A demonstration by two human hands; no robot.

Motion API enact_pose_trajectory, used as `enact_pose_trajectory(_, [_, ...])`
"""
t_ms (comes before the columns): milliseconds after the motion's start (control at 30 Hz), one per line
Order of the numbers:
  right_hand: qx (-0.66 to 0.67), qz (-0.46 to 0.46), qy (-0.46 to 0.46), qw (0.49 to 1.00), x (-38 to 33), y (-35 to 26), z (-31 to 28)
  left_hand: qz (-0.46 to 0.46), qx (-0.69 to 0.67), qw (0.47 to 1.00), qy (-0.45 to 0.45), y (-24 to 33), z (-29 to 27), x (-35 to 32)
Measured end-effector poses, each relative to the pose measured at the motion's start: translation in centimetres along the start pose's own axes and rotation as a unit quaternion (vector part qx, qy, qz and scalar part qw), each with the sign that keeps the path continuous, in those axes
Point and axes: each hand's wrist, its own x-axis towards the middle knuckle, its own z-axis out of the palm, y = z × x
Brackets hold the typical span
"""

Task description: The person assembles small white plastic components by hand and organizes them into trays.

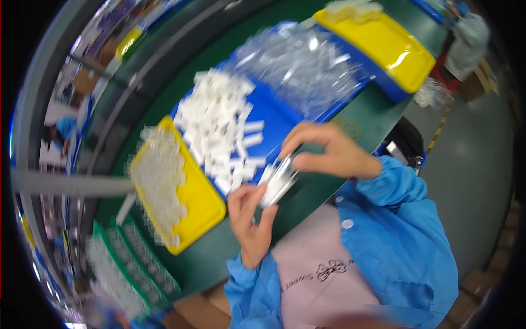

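Note:
Between my two hands is a small white flat piece with shiny clear plastic about it, blurred, so its exact kind is hard to make out. My left hand pinches its lower left end between thumb and fingers. At the upper right end, the thumb and bent fingers of my right hand close on the clear plastic edge. Just beyond my hands lies a blue tray with a heap of small white rectangular pieces on its left side and a pile of clear plastic bags on its far right side.
A yellow tray with rows of clear plastic parts stands left on the green table. Green racks hold more clear pieces near it. Another yellow tray sits far right. A grey bar juts in from the left.

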Motion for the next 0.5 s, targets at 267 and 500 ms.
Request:
enact_pose_trajectory(267, [-0.013, 0.004, 0.056, 0.998, 0.3, 0.5, 2.0, -0.002, -0.039, 0.996, 0.081, -0.5, 0.5, 0.8])
enact_pose_trajectory(500, [0.004, -0.027, 0.053, 0.998, 0.1, 0.5, 3.9, 0.099, 0.071, 0.981, 0.151, -1.0, -0.2, 0.2])
